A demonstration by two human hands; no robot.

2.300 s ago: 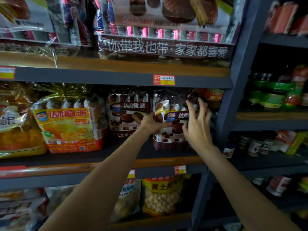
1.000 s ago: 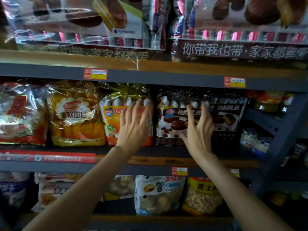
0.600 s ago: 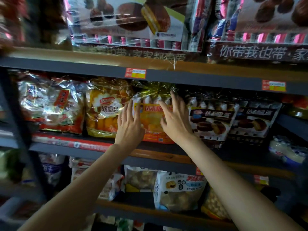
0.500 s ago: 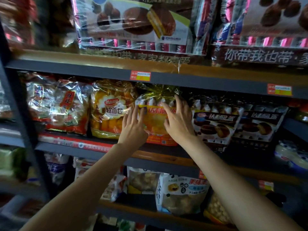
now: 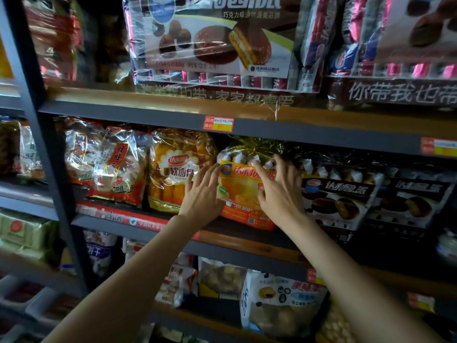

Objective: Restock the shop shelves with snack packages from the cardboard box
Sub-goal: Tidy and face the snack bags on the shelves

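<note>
An orange-yellow snack pack (image 5: 243, 191) with a gold foil top stands on the middle shelf (image 5: 247, 240). My left hand (image 5: 201, 195) lies against its left edge, fingers straight and spread. On the pack's right side my right hand (image 5: 280, 191) presses with spread fingers, the fingertips near its top. Directly right stand two dark chocolate-pie packs (image 5: 338, 199). A yellow soft-bread bag (image 5: 176, 170) sits to the left. No cardboard box is in view.
Large chocolate-pie packs (image 5: 212, 43) fill the top shelf. Clear red-labelled cracker bags (image 5: 112, 164) sit far left on the middle shelf. White and yellow snack bags (image 5: 282, 303) fill the lower shelf. A dark upright post (image 5: 44, 144) divides the shelving at left.
Both hands left the dark chocolate-pie packs and shifted left onto the orange-yellow pack. My view swung left and closer; the hands now flank the pack.
</note>
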